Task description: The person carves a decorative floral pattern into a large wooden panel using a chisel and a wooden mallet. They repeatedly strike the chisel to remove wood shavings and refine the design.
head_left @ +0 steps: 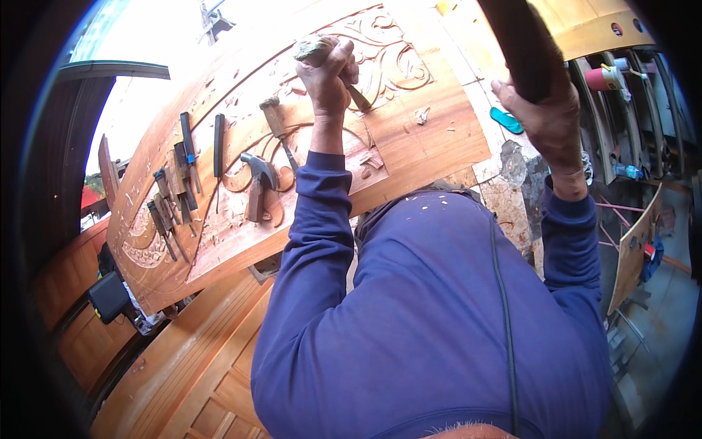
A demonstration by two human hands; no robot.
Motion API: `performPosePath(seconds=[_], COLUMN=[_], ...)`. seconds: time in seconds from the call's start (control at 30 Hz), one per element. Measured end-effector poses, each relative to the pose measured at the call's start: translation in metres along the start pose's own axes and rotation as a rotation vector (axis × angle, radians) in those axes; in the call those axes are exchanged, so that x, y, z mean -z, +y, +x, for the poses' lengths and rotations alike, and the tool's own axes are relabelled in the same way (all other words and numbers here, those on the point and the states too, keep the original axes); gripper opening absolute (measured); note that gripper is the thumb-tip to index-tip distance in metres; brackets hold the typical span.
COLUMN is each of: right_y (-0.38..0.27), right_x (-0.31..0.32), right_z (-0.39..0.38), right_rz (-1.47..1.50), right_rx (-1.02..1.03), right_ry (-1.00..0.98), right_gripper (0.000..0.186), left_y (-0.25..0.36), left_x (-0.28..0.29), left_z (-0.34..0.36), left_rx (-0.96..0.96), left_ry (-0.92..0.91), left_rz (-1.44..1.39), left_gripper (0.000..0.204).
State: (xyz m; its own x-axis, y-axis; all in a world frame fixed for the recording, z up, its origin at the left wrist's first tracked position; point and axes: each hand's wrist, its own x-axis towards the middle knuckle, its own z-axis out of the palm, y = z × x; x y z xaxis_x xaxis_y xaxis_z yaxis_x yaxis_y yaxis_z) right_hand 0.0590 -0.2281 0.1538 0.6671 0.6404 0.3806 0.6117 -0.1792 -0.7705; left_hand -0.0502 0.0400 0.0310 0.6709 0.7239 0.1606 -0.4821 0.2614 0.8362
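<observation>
My left hand (329,84) is closed on a chisel (360,99) with a pale, worn-looking top, its blade angled onto a wooden panel (431,139) beside carved scrollwork (387,40). My right hand (541,124) grips a dark mallet (523,44), held up to the right of the panel. Left of my left hand lie another chisel (274,117) and a claw hammer (259,175). Several chisels and gouges (179,175) rest farther left on the carving, among wood shavings.
A teal slipper (506,121) lies below the panel's right edge. Boards with a pink cup (603,79) stand at right, above a leaning plywood sheet (632,249). A black boxy object (108,296) and panelled wooden doors (190,373) are at lower left.
</observation>
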Motion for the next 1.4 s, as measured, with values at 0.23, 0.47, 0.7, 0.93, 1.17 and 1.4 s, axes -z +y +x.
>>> performPosePath(seconds=[0.23,0.47,0.7,0.93,1.17,1.4], right_y=[-0.018,-0.036,-0.024,0.013,0.045,0.022], right_x=[0.016,0.032,-0.037,-0.043,-0.014,0.019], right_z=[0.029,0.073,0.097,0.078,0.028,0.033], right_rz=[-0.057,0.021,0.146,-0.483,-0.126,0.016], right_rx=[-0.013,0.192,0.429,0.56,0.173,-0.044], right_ry=[0.061,0.163,-0.142,-0.36,-0.23,-0.078], right_gripper=[0.041,0.053,0.071,0.075,0.083,0.062], left_y=[-0.008,-0.012,-0.009,-0.025,-0.014,-0.02], left_x=[-0.003,-0.003,-0.02,-0.008,0.008,-0.01], left_z=[0.004,-0.003,-0.009,-0.002,-0.02,-0.012], left_rx=[-0.065,-0.18,-0.14,-0.066,-0.125,-0.178], left_ry=[-0.051,0.115,0.079,-0.057,0.185,0.335], left_rz=[0.076,0.042,0.191,0.053,-0.093,-0.02], left_gripper=[0.015,0.016,0.021,0.012,0.017,0.014])
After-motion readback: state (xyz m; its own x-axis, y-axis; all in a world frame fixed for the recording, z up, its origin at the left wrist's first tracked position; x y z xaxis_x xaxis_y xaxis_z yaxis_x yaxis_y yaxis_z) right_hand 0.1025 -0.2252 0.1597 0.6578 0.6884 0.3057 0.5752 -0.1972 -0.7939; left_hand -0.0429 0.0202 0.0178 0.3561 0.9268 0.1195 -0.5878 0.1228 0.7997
